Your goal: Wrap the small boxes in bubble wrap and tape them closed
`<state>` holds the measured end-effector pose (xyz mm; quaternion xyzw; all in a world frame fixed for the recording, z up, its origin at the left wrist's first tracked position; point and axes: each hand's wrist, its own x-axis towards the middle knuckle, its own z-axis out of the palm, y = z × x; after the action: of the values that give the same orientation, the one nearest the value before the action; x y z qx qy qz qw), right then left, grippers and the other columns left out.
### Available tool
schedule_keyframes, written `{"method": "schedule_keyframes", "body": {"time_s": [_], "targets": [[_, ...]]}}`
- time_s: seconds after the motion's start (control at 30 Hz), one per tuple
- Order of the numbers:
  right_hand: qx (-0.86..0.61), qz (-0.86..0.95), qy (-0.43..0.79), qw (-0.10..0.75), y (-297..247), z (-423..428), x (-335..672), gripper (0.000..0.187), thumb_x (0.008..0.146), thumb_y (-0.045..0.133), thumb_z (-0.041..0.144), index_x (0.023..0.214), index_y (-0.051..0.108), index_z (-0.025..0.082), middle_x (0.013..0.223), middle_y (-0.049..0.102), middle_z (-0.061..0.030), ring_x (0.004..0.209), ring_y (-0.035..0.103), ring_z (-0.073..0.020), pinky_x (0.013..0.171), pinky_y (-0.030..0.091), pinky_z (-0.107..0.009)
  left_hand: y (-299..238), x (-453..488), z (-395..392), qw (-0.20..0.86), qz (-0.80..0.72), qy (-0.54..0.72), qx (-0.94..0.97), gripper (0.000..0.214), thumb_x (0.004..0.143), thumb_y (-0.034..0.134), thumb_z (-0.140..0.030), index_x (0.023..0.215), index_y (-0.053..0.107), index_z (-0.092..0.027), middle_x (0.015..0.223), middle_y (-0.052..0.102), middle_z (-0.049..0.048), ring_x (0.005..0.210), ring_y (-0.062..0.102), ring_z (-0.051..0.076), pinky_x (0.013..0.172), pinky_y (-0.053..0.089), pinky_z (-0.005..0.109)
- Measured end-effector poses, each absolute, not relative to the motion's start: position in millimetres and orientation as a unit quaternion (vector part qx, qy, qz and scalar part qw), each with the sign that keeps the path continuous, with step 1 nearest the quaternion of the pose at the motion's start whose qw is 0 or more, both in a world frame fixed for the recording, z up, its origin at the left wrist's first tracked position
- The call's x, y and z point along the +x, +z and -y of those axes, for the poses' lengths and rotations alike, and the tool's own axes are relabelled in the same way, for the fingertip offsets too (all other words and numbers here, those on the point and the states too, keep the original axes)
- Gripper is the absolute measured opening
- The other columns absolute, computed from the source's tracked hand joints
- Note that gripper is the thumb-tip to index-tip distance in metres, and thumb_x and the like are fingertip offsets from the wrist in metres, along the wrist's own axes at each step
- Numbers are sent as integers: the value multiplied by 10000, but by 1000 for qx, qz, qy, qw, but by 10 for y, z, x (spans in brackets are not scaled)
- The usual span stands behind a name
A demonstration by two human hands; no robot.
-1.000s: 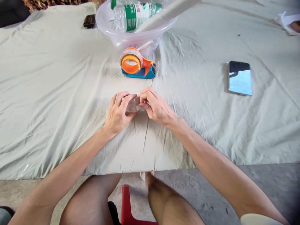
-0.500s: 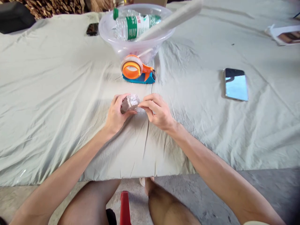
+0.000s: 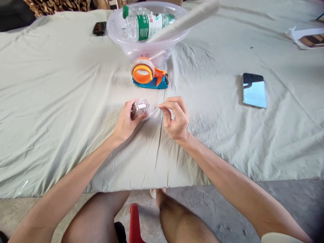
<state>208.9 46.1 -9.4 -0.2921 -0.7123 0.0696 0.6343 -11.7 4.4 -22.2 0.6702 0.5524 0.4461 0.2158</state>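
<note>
My left hand (image 3: 126, 122) grips a small block wrapped in clear film (image 3: 140, 107), holding it just above the pale green cloth (image 3: 63, 101). My right hand (image 3: 175, 118) sits to its right, thumb and forefinger pinched on the loose edge of the clear film (image 3: 155, 109) that trails off the block. An orange and blue tape dispenser (image 3: 149, 73) lies on the cloth a little beyond both hands.
A clear plastic bowl (image 3: 115, 25) behind the dispenser holds a green-labelled water bottle (image 3: 146, 25) and a long pale roll (image 3: 187, 20). A phone (image 3: 253, 90) lies face up at right, a dark phone (image 3: 99, 28) at the back. My knees and a red stool (image 3: 135, 222) are below the table edge.
The block has turned in my left hand, showing a patterned face. My right hand has drawn away to the right, pinching the film's edge. The view tilted slightly.
</note>
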Motion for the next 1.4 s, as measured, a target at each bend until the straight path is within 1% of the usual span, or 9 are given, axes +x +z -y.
{"method": "schedule_keyframes", "body": {"time_s": [0.2, 0.37, 0.47, 0.67, 0.77, 0.9, 1.07, 1.17, 1.4], "targets": [[-341, 624, 54, 701, -15, -517, 2157, 183, 1194, 522, 405, 1084, 630, 307, 998, 662, -94, 1055, 673, -324, 968, 617, -553, -192, -138, -41, 196, -550, 430, 689, 544, 971, 874, -470, 1443, 655, -312, 1360, 693, 110, 1149, 735, 264, 954, 649, 415], [-316, 689, 105, 645, -3, -578, 2097, 248, 1194, 540, 486, 1078, 645, 294, 1264, 698, -101, 1250, 731, -291, 1135, 640, -557, -183, -148, -49, 186, -554, 426, 691, 589, 949, 883, -463, 1457, 644, -283, 1335, 704, 104, 1146, 729, 256, 903, 646, 376], [-296, 734, 180, 585, 200, -589, 2206, 237, 1175, 614, 485, 1074, 642, 272, 1268, 752, -89, 1209, 777, -260, 1077, 692, -504, -191, -168, -49, 186, -554, 428, 690, 601, 939, 885, -476, 1454, 650, -273, 1316, 706, 96, 1084, 723, 238, 845, 640, 349], [-300, 808, 362, 354, 1042, 96, 3030, 209, 1032, 882, 405, 983, 747, 253, 986, 802, 11, 918, 791, -179, 908, 702, -404, -300, -288, -117, 163, -530, 425, 715, 696, 926, 908, -656, 1467, 655, -299, 1362, 703, 98, 992, 717, 224, 795, 655, 362], [-326, 800, 480, 153, 1218, 702, 3498, 251, 1085, 796, 515, 937, 756, 317, 863, 812, 29, 781, 778, -163, 739, 660, -359, -357, -325, -167, 159, -518, 432, 721, 815, 861, 903, -813, 1459, 645, -324, 1362, 691, 93, 1004, 700, 223, 780, 654, 370], [-455, 708, 540, 9, 1014, 1218, 3873, 238, 1081, 749, 534, 949, 710, 340, 783, 784, 21, 689, 764, -219, 623, 577, -407, -389, -340, -213, 165, -522, 434, 715, 987, 718, 891, -950, 1439, 640, -325, 1367, 686, 88, 1015, 670, 222, 785, 648, 385], [-495, 779, 382, 46, 550, 1298, 3966, 116, 1108, 616, 373, 1016, 642, 307, 1017, 764, -19, 756, 707, -214, 700, 534, -398, -376, -341, -231, 169, -527, 428, 714, 1064, 671, 830, -1014, 1436, 634, -301, 1377, 694, 97, 1036, 671, 230, 799, 649, 394], [-483, 792, 368, 57, 417, 1282, 3947, 133, 1139, 547, 354, 1055, 633, 298, 1047, 734, -22, 773, 703, -197, 727, 528, -384, -345, -325, -207, 164, -528, 421, 720, 1097, 675, 789, -1043, 1439, 625, -273, 1379, 694, 113, 1066, 693, 244, 813, 650, 397], [-519, 753, 405, 15, 579, 1187, 3928, 298, 1124, 598, 563, 1062, 660, 279, 1072, 745, -57, 950, 760, -261, 897, 587, -451, -259, -295, -116, 161, -522, 399, 736, 939, 892, 691, -979, 1493, 566, -268, 1447, 669, 142, 1126, 714, 251, 860, 647, 401]]}}
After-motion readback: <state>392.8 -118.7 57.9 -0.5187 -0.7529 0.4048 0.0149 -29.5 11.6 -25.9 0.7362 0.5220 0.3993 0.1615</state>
